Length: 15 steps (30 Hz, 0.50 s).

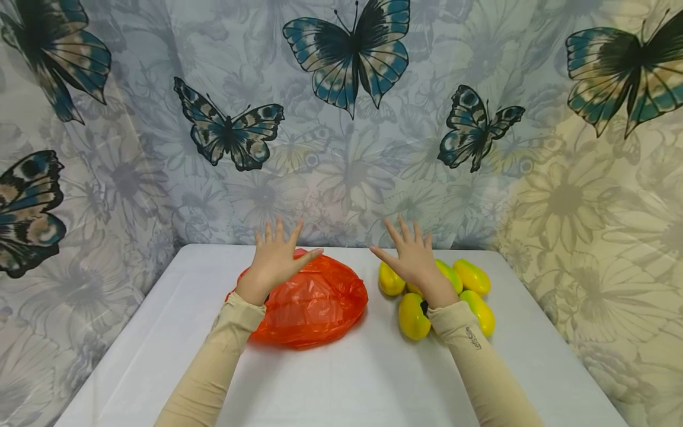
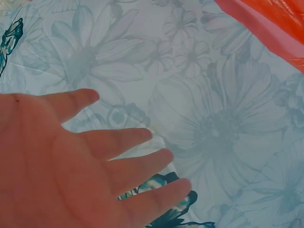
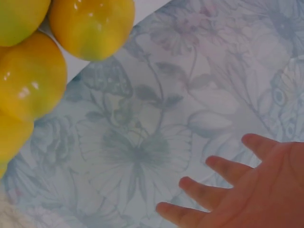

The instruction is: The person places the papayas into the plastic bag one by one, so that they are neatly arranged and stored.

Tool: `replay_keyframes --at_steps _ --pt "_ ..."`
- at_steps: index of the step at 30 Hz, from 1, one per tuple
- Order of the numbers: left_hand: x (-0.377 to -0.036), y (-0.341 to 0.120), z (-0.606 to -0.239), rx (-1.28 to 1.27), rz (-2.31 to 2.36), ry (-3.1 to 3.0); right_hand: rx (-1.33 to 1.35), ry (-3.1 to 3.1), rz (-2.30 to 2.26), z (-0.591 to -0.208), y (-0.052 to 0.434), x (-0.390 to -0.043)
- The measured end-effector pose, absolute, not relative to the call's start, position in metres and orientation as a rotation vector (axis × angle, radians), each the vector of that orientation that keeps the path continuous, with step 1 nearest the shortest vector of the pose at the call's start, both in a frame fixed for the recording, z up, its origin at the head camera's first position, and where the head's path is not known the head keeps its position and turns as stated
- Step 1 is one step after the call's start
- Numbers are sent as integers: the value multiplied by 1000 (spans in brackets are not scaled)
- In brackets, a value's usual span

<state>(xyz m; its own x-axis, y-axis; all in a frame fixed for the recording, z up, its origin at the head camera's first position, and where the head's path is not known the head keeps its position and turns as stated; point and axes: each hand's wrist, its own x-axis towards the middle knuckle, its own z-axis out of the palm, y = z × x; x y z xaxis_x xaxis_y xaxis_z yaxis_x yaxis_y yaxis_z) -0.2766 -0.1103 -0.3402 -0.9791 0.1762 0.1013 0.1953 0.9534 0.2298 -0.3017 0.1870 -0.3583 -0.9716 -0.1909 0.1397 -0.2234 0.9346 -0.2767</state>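
Left hand (image 1: pixel 274 258): mine, raised with fingers spread wide, holding nothing, hovering over the far left part of the orange bag (image 1: pixel 312 302). In the left wrist view my palm (image 2: pixel 57 166) is open against the curtain, with a corner of the bag at upper right.

Right hand (image 1: pixel 416 261): mine, fingers likewise spread, holding nothing, raised above the mangoes (image 1: pixel 413 315).

Orange bag: thin plastic, crumpled and flattened, lying on the white table (image 1: pixel 347 379), under my left wrist.

Mangoes: yellow-green, glossy, clustered close together just right of the bag, partly hidden behind my right wrist.

Table: white top, the bag lying near its far edge.

Curtain (image 1: pixel 341 148): beyond the bag, pale flower print with large blue-black butterflies.
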Motion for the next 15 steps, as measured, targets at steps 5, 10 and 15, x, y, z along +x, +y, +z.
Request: replay_keyframes --at_steps 5,10,15 --pt "-273 -113 -345 -302 -402 -2976 325 -2970 479 -364 190 -296" --pt "-272 -118 -350 -300 -446 -2957 340 -2947 545 -367 193 -290" --pt "-271 -123 -356 -298 -525 -2935 350 -2911 684 -373 200 -284"
